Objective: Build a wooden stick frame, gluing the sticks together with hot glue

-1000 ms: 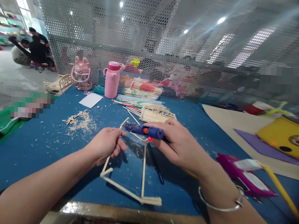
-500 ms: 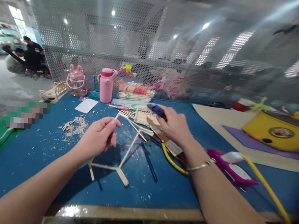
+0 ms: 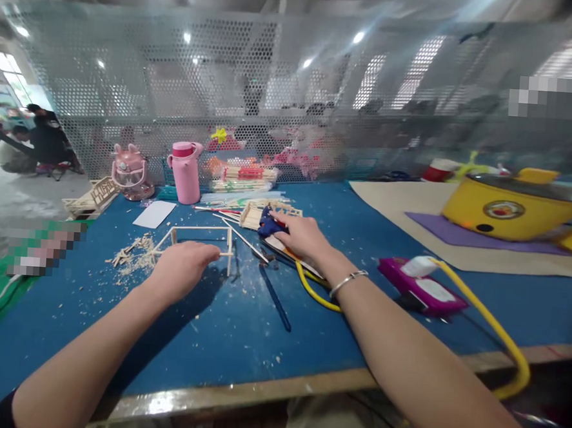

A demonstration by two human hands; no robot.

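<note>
My left hand [image 3: 183, 267] is closed on a frame of thin wooden sticks [image 3: 202, 228], its rectangular outline showing just beyond my fingers. My right hand [image 3: 304, 236] has its fingers wrapped on a dark blue tool [image 3: 270, 223], probably a glue gun, low over the blue table. Beside that tool sits a small wooden stick structure [image 3: 251, 216]. A yellow cable [image 3: 310, 292] curves out below my right hand. Between my hands lie loose sticks [image 3: 245, 240] and a dark blue, slender tool [image 3: 275, 298].
Wood scraps [image 3: 135, 254] and a white card [image 3: 154, 214] lie at the left. Behind stand a pink thermos [image 3: 185, 175] and a pink bottle [image 3: 130, 177]. At the right are a magenta power strip [image 3: 424, 288] and a yellow electric pot [image 3: 504, 211]. Perforated panels rise behind; people sit far left.
The stick frame has turned and moved away from me with my left hand. My right hand and the blue tool have come lower and nearer the table. The view has shifted.
</note>
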